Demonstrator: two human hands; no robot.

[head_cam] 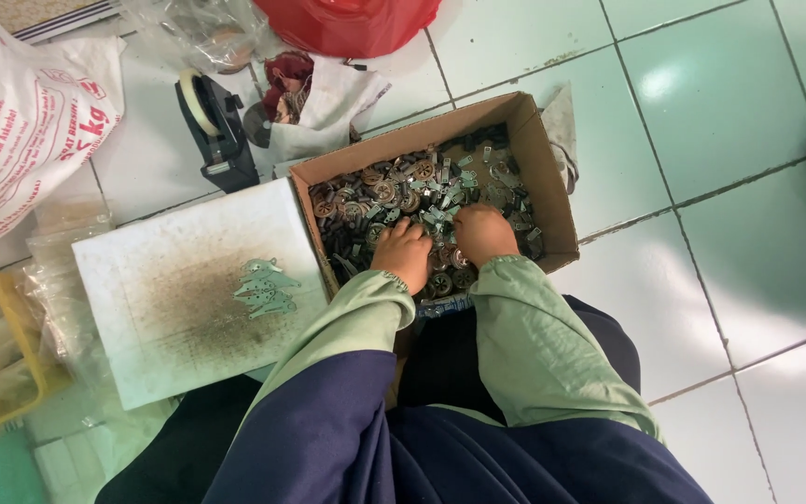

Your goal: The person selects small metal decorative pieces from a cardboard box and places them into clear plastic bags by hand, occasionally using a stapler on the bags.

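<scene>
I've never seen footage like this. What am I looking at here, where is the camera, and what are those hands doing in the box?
There is no machine here: this is one picture from a camera worn on a person's head, looking down at their own lap and hands. The person sits on a pale tiled floor in green sleeves. Both hands are down in an open cardboard box full of small metal parts, round dark ones and flat silvery ones. The left hand and right hand rest on the pile with the fingers curled into it; whether either grips a piece is hidden. Beside the box lies a white board with a small heap of flat silvery pieces. Behind stand a black tape dispenser and a red plastic bag.
</scene>
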